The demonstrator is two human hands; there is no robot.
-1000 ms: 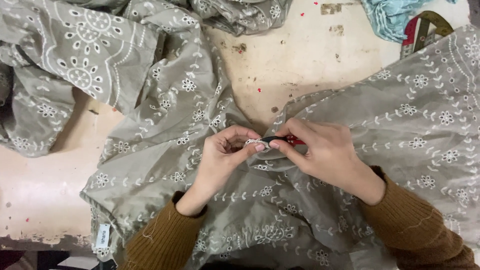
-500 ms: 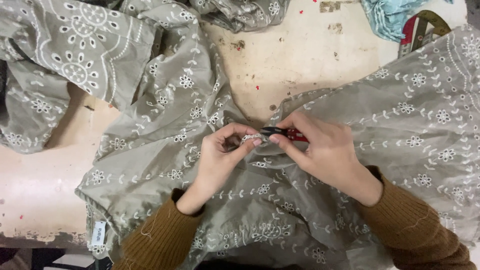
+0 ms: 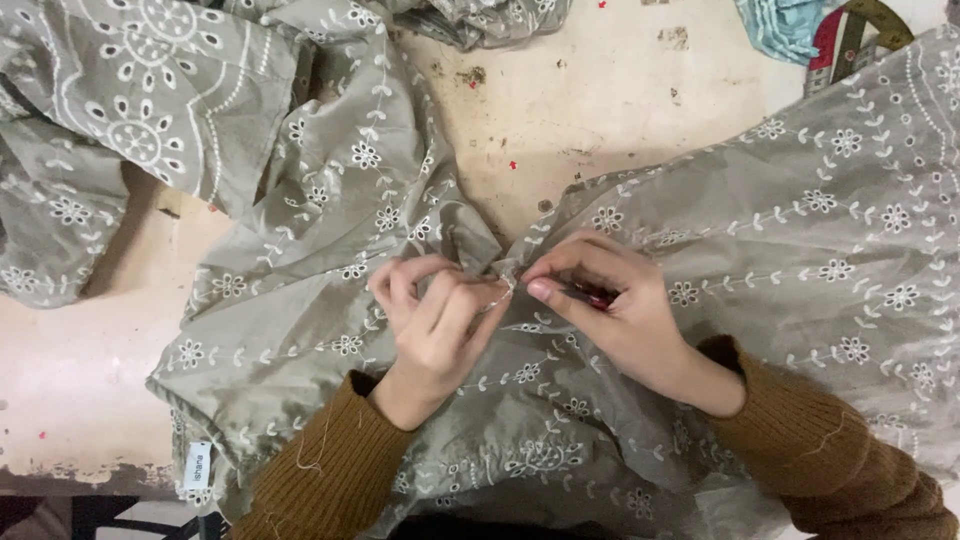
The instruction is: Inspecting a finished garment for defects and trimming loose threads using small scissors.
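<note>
A grey-green garment [image 3: 800, 230] with white eyelet embroidery lies spread across the worn table [image 3: 560, 110]. Both my hands meet at a bunched fold near its middle. My left hand [image 3: 435, 320] pinches the fabric between thumb and fingers. My right hand [image 3: 620, 310] touches the same fold with its fingertips and grips a small red-handled tool [image 3: 598, 297], mostly hidden under the fingers. Both forearms wear brown knit sleeves.
More of the same embroidered cloth is heaped at the upper left [image 3: 130, 120]. A white label [image 3: 197, 465] hangs off the garment at the table's front edge. A blue cloth [image 3: 790, 25] and a yellow-red strap [image 3: 860, 30] lie at the top right.
My hands stay joined on the fold. The right fingers have curled further over the red tool, so less of it shows. The cloth has shifted slightly in the view.
</note>
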